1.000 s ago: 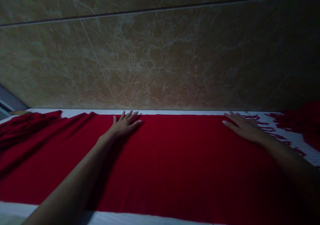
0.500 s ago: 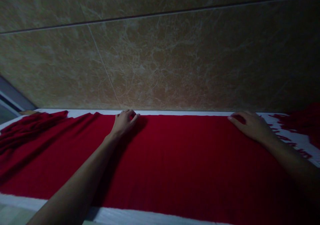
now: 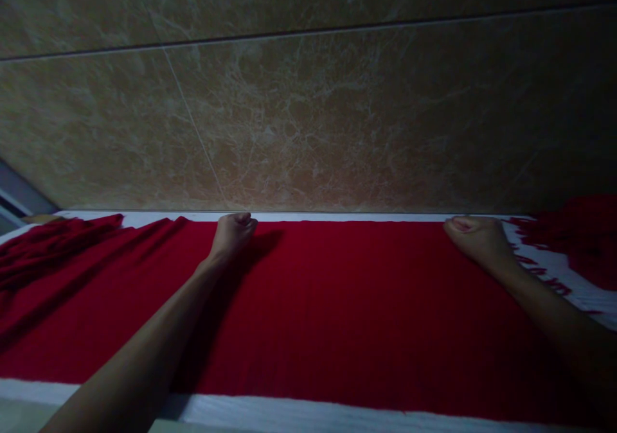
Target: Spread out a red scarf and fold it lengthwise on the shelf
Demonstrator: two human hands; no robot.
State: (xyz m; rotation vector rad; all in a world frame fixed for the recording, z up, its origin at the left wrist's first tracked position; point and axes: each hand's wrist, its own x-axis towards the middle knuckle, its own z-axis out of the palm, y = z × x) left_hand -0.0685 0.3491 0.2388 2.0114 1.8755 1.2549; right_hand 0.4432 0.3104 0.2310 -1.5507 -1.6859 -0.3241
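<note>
Solid, deep red all across the cloth (image 3: 337,304), and it's darker red on the heap (image 3: 590,243) at far right! White on the surface (image 3: 308,414) beneath, brown marbling with pale veins over the wall tiles (image 3: 299,118).

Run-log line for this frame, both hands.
red cloth: spread, creased at left; left hand: fist at far edge; right hand: fist at far edge; grip: unclear

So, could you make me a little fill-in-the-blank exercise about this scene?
1. The large cloth spread between the hands is coloured ____.
2. The left hand and right hand are each curled into a ____.
3. Ragged strips on the white surface lie nearest the person's ____ hand.

Missing words: red; fist; right.
</note>
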